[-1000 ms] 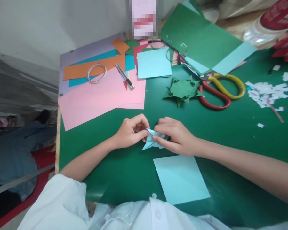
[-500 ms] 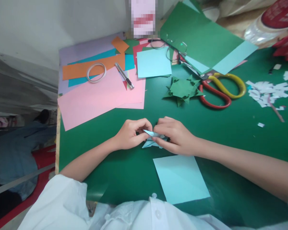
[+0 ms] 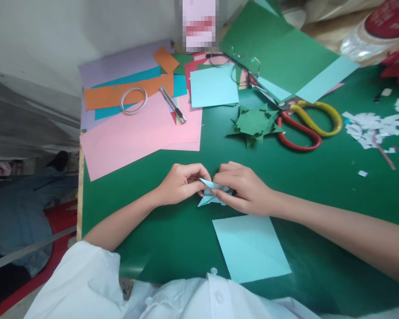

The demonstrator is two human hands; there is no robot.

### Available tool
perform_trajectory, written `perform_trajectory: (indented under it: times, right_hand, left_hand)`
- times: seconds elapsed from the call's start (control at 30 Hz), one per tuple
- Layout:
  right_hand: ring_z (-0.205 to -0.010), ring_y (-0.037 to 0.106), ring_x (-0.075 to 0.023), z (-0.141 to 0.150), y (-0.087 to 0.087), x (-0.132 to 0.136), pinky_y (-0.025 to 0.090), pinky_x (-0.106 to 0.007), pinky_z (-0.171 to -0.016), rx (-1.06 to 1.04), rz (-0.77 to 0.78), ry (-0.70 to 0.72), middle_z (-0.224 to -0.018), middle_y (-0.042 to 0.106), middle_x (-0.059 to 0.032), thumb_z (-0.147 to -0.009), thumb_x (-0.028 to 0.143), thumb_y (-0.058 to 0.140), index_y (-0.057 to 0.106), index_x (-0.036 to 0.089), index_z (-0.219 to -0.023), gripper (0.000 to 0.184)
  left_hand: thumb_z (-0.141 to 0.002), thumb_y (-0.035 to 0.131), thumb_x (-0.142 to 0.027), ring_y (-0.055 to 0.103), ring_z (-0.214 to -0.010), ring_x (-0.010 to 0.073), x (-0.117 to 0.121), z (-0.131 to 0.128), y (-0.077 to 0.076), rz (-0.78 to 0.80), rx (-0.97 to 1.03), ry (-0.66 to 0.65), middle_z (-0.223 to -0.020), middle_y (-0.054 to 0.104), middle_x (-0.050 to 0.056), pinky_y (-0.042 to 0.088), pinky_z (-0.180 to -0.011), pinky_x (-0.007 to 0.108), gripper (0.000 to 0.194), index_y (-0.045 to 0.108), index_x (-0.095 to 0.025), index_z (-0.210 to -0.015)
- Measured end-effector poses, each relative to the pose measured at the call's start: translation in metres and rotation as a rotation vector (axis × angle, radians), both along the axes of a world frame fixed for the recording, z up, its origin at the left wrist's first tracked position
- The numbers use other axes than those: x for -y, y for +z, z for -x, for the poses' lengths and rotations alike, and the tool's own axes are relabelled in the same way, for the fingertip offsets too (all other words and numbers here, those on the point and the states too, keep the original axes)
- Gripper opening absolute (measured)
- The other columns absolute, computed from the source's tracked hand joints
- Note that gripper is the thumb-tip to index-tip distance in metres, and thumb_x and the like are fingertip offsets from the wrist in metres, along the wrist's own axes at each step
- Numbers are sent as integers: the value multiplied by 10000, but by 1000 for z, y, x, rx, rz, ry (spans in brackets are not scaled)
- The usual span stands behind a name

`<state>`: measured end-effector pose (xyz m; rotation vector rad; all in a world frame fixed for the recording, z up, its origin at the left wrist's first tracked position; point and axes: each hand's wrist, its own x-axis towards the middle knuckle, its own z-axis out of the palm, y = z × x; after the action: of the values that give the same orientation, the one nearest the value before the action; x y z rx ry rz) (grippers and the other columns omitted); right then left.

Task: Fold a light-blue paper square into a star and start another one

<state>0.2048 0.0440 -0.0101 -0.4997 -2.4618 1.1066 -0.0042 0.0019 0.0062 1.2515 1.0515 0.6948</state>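
Note:
Between my hands is a small folded piece of light-blue paper (image 3: 210, 199) with pointed corners, just above the green table top (image 3: 146, 239). My left hand (image 3: 182, 184) pinches its upper left side between thumb and bent fingers. From the right, my right hand (image 3: 242, 186) grips it, thumb along the near side and fingers curled over the top, so much of the folded shape is hidden. A flat light-blue paper square (image 3: 251, 248) lies just below my right hand. Beyond my hands rests a green folded paper star (image 3: 256, 125).
Red-and-yellow-handled scissors (image 3: 306, 119) lie right of the star. A utility knife (image 3: 173, 104) and a tape roll (image 3: 133, 100) sit on coloured paper sheets at the back left. White paper scraps (image 3: 374, 128) are heaped at the right. Eyeglasses (image 3: 236, 71) lie at the back.
My left hand has shifted very slightly upward, and its fingertips sit a little differently at the pointed flap. My right hand keeps its hold, and the other things stay put.

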Motion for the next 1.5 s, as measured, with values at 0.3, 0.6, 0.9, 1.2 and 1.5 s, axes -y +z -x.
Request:
perform_trajectory:
  times: [0.3,0.6,0.9,1.2,1.5]
  right_hand:
    - [-629,402,-117,-1,0,-2,256,-279,-672,-21,-6,9,-587,471,11,-930,268,487,531,173,-685,267]
    - [-626,402,-116,-1,2,-3,268,-278,-676,-25,32,13,-589,462,12,-937,264,472,508,174,-682,273]
    - [-631,389,-113,-2,2,-1,268,-277,-679,-33,52,-9,-596,461,14,-969,292,456,476,176,-687,305]
    - [-645,403,-116,-1,5,-3,275,-278,-681,-11,82,-18,-624,460,10,-1016,316,398,509,173,-732,336]
    - [-634,417,-111,-1,2,-2,281,-273,-678,-12,46,-33,-609,488,9,-986,297,444,526,173,-726,300]
  left_hand:
    - [-883,678,-388,702,-578,97,-8,9,3,157,84,-136,-728,720,41,574,-560,162,277,637,-114,-889]
    - [-975,519,-292,722,-592,94,-3,9,-5,-164,-11,-155,-740,733,46,581,-574,140,199,621,-123,-952]
    - [-967,522,-218,700,-566,75,-1,9,-7,-295,-7,-108,-703,720,26,561,-560,125,105,569,-136,-923]
    - [-981,510,-233,682,-546,65,2,6,-10,-398,-12,-56,-679,702,4,550,-544,119,116,569,-142,-938]
    - [-981,506,-252,670,-545,57,6,6,-12,-419,-76,-16,-671,699,-4,546,-541,116,132,571,-153,-923]
